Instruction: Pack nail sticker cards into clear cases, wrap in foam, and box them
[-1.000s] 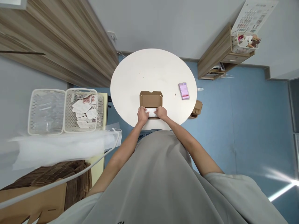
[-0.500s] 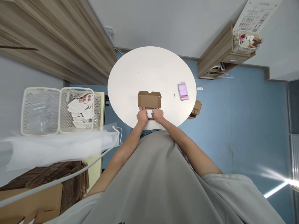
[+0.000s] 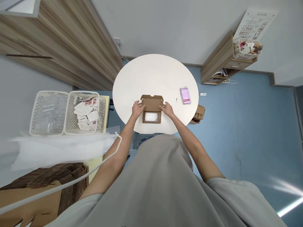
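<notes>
On the near part of the table stands a small brown cardboard box [image 3: 152, 122] with its lid [image 3: 152, 104] raised and tilted back. Inside lies a white wrapped item [image 3: 151, 117]; what it holds cannot be made out. My left hand [image 3: 138, 109] has the left edge of the lid between thumb and fingers. At the opposite edge my right hand [image 3: 167, 109] grips the lid in the same manner. Neither hand is touching the white item.
A pink-and-purple blurred object [image 3: 185, 95] lies on the white oval table [image 3: 156, 69], at its right. Left are white baskets [image 3: 82, 131] of packets, a white sheet roll [image 3: 63, 148] and stacked flat cardboard [image 3: 71, 176]. More cardboard boxes [image 3: 199, 113] sit beyond the table's right edge.
Both hands have left the white item inside the box and moved apart and up to the lid's sides. The white item now shows whole. The view has shifted slightly.
</notes>
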A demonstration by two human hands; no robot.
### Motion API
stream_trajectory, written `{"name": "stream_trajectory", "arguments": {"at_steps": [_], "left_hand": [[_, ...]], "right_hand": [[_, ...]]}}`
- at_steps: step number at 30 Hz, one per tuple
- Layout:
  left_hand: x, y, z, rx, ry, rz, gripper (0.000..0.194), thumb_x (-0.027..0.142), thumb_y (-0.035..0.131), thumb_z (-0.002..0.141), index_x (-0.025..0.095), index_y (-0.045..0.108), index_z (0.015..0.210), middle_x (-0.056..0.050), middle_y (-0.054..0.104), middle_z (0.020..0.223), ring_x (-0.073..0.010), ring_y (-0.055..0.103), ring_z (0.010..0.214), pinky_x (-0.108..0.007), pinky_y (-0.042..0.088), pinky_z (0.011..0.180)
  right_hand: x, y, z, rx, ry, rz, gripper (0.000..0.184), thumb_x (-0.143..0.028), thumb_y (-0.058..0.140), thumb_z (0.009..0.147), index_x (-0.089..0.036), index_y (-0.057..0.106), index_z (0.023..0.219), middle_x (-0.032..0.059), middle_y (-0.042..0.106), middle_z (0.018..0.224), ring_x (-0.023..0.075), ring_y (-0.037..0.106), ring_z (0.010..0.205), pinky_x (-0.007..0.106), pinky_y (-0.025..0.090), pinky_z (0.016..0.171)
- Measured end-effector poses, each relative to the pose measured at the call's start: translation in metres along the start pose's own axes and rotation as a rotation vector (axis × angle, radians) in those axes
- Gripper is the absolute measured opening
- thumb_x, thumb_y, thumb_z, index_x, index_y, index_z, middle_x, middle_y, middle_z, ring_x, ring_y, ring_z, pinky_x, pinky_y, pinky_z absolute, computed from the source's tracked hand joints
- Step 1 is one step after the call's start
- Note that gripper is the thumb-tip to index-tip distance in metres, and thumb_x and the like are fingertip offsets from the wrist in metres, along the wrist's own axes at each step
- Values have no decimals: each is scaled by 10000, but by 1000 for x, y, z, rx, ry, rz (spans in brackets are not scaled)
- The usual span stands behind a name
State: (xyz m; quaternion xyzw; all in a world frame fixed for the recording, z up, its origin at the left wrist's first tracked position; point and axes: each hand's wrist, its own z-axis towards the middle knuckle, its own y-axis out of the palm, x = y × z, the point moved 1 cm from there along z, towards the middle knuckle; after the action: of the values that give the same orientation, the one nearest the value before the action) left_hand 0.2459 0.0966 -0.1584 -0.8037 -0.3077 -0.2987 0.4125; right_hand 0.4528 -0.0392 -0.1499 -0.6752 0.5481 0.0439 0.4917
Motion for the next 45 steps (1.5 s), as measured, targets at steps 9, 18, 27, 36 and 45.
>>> {"name": "stream_trajectory", "arguments": {"at_steps": [9, 18, 27, 36, 45], "left_hand": [[9, 0, -14, -43, 103, -65, 626, 192, 724, 925, 113, 564, 1526, -204, 727, 1437, -292, 716, 1320, -439, 538, 1167], [-2, 9, -33, -50, 171, -91, 437, 145, 649, 951, 97, 691, 1383, -175, 768, 1377, -287, 705, 1355, -434, 524, 1214], [-53, 23, -76, -73, 207, -30, 570, 115, 621, 928, 118, 650, 1497, -171, 718, 1486, -297, 681, 1400, -441, 538, 1210], [-81, 19, -122, -64, 376, 301, 681, 256, 680, 968, 177, 542, 1630, -128, 591, 1648, -338, 557, 1529, -482, 444, 1285], [-94, 18, -135, -221, 260, 469, 495, 244, 544, 1019, 253, 718, 1482, -100, 816, 1283, -344, 765, 1150, -411, 577, 1003]], "right_hand": [[-7, -9, 0, 41, -106, 165, 535, -276, 628, 1049, -134, 554, 1559, 167, 725, 1479, 280, 708, 1370, 378, 549, 1151], [5, -15, -22, 40, -242, 102, 230, -254, 565, 1029, -194, 714, 1194, 122, 798, 1298, 273, 740, 1264, 358, 569, 1063], [38, 2, -77, -2, -276, -226, 401, -176, 480, 954, -253, 669, 1300, 62, 799, 1142, 305, 723, 998, 343, 530, 840], [55, 12, -120, -80, -175, -441, 459, -403, 601, 1051, -208, 541, 1463, 110, 791, 1198, 322, 737, 1018, 340, 482, 776], [56, 17, -131, -281, -93, -533, 335, -374, 561, 1118, -213, 689, 1383, 130, 806, 1241, 296, 743, 1160, 310, 496, 862]]}}
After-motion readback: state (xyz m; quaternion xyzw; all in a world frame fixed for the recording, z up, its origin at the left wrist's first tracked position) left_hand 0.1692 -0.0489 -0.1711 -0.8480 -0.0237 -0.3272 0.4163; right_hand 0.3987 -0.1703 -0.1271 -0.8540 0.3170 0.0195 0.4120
